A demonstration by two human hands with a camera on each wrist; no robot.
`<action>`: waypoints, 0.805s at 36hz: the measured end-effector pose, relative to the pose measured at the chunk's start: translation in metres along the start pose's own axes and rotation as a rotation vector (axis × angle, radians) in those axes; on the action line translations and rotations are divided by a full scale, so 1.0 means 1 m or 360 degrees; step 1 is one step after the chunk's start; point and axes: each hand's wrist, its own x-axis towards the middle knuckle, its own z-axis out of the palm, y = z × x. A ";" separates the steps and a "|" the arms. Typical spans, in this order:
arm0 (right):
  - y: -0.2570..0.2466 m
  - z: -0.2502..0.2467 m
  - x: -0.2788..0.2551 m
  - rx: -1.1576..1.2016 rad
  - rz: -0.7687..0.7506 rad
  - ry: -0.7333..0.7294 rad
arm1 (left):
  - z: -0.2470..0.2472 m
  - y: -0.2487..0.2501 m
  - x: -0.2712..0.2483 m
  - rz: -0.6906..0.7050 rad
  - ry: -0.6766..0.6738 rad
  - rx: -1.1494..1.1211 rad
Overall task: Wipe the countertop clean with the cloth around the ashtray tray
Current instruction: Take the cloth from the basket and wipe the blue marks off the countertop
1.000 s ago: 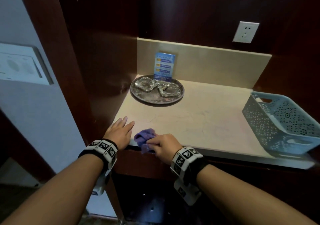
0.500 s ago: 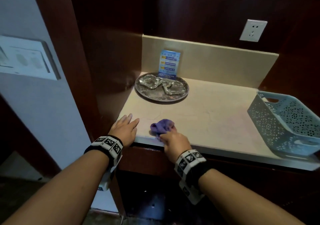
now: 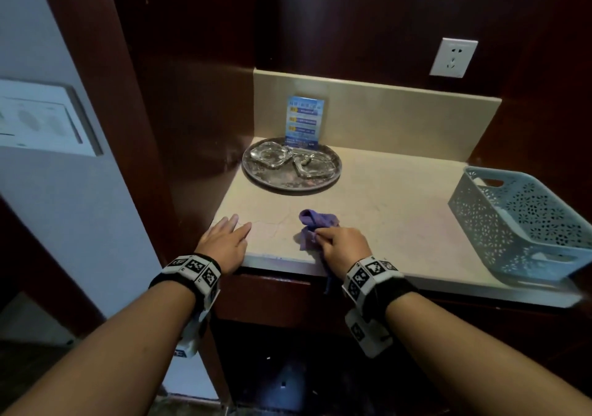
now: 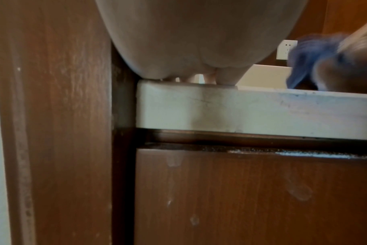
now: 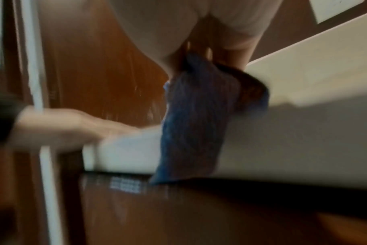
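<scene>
One cloth (image 3: 315, 223) in the right hand (image 3: 344, 244) grip, left hand (image 3: 224, 239) flat on countertop (image 3: 384, 198); one tray (image 3: 290, 185), two ashtrays (image 3: 270, 156).

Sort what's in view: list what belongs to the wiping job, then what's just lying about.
Job: purple cloth gripped by right hand; countertop; ashtray tray; left hand flat on the countertop.

Lying about: blue basket; blue card; wall socket.
</scene>
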 end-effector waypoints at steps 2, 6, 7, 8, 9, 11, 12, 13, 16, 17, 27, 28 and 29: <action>-0.006 0.016 -0.008 -0.0127 -0.0110 -0.0012 | 0.001 0.000 0.001 -0.0002 0.0003 0.0006; -0.038 0.040 -0.034 -0.0246 -0.0563 -0.0166 | 0.005 -0.002 0.004 0.0010 0.0059 0.0047; -0.044 0.044 -0.039 -0.0299 -0.0648 -0.0311 | 0.005 -0.002 0.004 0.0014 0.0059 0.0053; -0.048 0.043 -0.042 -0.0325 -0.0715 -0.0463 | 0.005 -0.002 0.004 0.0018 0.0056 0.0050; -0.050 0.043 -0.041 -0.0316 -0.0750 -0.0509 | 0.004 -0.003 0.004 0.0017 0.0049 0.0039; -0.049 0.039 -0.036 -0.0126 -0.0735 -0.0398 | 0.003 -0.003 0.005 0.0021 0.0044 0.0029; -0.045 0.036 -0.030 -0.0028 -0.0693 -0.0273 | 0.003 -0.003 0.004 0.0024 0.0048 0.0036; -0.041 0.031 -0.024 0.0034 -0.0661 -0.0136 | 0.003 -0.002 0.004 0.0019 0.0053 0.0033; -0.034 0.015 -0.009 0.0129 -0.0503 0.0103 | 0.003 -0.001 0.001 -0.0005 0.0085 -0.0006; -0.031 0.011 -0.004 0.0156 -0.0441 0.0139 | 0.002 0.001 0.000 -0.0004 0.0084 -0.0010; -0.039 0.037 0.007 -0.0138 -0.0244 -0.0247 | 0.003 -0.001 0.002 -0.0006 0.0051 -0.0020; -0.044 0.039 0.001 -0.0152 -0.0315 -0.0299 | 0.004 -0.003 0.003 0.0004 0.0038 -0.0005; -0.047 0.040 -0.004 -0.0129 -0.0387 -0.0367 | 0.004 -0.003 0.004 0.0017 0.0026 0.0015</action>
